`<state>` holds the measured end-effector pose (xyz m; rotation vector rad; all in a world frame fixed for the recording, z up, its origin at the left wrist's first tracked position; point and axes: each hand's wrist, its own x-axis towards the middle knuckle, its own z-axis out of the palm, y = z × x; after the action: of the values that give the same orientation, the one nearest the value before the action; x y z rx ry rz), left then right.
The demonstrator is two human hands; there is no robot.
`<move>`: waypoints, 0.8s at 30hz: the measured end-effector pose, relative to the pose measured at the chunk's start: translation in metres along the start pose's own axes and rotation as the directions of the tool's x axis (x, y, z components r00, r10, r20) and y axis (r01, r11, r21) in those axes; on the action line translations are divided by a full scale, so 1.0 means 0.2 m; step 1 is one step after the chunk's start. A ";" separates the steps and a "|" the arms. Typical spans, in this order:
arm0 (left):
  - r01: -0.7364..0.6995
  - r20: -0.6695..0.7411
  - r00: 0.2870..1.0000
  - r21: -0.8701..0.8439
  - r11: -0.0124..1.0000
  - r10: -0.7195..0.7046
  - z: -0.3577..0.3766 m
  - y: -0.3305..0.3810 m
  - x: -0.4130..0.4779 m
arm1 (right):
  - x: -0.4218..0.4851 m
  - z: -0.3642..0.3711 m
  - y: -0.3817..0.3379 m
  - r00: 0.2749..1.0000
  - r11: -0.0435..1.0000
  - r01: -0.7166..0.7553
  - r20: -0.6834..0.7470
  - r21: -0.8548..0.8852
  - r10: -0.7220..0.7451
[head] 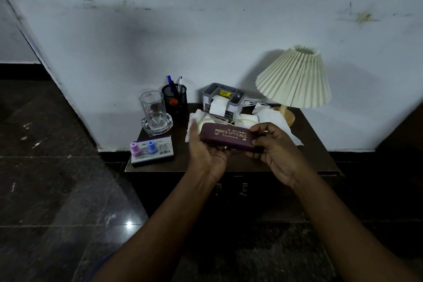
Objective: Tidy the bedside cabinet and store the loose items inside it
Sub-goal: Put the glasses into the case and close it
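Maroon glasses case (229,137) above cabinet (313,158), left hand (207,152) grip clamped on it — right hand (278,152) pinching its end

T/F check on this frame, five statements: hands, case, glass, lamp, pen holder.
1. Both hands hold the spectacle case. True: the left hand and the right hand each grip one end of the spectacle case.
2. The glass lies on its side. False: the glass stands upright in the ashtray.
3. The lamp stands at the cabinet's right end. True: the lamp is at the right rear of the cabinet.
4. The pen holder is empty. False: pens stick up out of the pen holder.
5. The case rests on the cabinet top. False: it is held above it.
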<state>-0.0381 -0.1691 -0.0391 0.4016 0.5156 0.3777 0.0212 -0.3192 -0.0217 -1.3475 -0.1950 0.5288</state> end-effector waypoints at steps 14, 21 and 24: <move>-0.022 -0.030 0.999 0.187 0.982 0.028 0.01 -0.07 0.01 | 0.04 -0.07 0.01 0.999 0.994 0.006 -0.053 -0.109 -0.012; 0.038 0.049 0.997 0.302 0.952 -0.055 0.00 -0.18 -0.03 | 0.02 -0.25 -0.04 0.914 0.427 0.406 0.363 -0.808 -0.183; 0.057 0.071 0.992 0.466 0.883 -0.102 0.00 -0.19 -0.05 | 0.05 -0.44 -0.11 0.929 0.266 0.366 0.335 -0.892 -0.155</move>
<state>-0.0378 -0.2063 -0.0529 0.8565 0.5274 0.1489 0.0739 -0.3948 -0.0215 -2.3930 -1.0277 0.1944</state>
